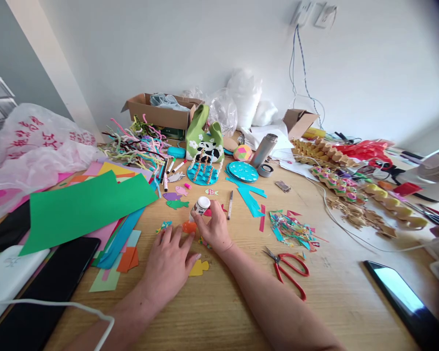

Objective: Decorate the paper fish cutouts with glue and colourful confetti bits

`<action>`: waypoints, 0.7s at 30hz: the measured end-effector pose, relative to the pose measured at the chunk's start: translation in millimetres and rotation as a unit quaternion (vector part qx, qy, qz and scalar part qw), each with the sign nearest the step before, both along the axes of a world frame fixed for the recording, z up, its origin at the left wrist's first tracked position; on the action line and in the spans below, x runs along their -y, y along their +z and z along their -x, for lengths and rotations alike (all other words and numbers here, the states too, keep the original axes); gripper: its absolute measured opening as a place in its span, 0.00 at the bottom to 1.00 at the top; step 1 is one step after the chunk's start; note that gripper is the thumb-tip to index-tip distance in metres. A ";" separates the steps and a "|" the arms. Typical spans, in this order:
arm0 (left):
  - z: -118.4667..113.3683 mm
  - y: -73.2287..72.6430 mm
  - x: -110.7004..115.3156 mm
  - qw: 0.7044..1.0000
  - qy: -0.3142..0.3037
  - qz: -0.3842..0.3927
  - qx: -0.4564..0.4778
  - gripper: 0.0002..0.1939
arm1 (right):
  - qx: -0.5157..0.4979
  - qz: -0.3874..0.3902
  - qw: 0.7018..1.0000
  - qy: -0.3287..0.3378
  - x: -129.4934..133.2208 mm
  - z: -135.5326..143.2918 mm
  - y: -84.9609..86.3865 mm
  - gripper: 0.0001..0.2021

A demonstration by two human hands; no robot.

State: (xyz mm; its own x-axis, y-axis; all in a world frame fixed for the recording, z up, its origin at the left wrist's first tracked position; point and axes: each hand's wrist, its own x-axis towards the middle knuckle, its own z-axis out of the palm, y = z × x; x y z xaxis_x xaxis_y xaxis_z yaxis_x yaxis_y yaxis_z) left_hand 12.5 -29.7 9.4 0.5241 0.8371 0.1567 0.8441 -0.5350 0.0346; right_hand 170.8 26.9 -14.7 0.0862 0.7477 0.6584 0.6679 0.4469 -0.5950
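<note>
My right hand (216, 229) is closed around a small white-capped bottle (202, 205) with a dark-printed label, held upright over the table. My left hand (171, 257) lies palm down with its fingers spread, fingertips beside an orange paper fish (189, 227). A yellow paper fish (199, 267) lies by my left thumb. A red paper fish (211, 210) is partly hidden behind my right hand. Beyond the bottle are a green paper fish (177, 204), a purple one (171, 196) and a pink one (182, 190). A pen (230, 205) lies right of my right hand.
Red-handled scissors (291, 269) lie right of my forearm, below a heap of paper scraps (290, 231). Green paper sheets (89, 204) cover the left side. A steel flask (265, 151) stands behind. A phone (402, 292) and a white cable (351, 235) are at right.
</note>
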 end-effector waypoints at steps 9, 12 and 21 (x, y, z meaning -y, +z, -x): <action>0.6 -1.1 -0.3 1.000 -0.004 -0.007 0.012 0.21 | -0.002 -0.003 1.000 0.005 -0.3 0.0 1.1 0.08; 0.4 -0.6 -0.2 1.000 -0.002 -0.007 0.010 0.21 | -0.003 0.000 1.000 0.002 -0.5 0.0 0.5 0.09; 0.8 -1.8 -0.1 1.000 -0.005 -0.011 0.015 0.21 | 0.004 -0.001 1.000 0.004 -0.7 -0.4 1.1 0.09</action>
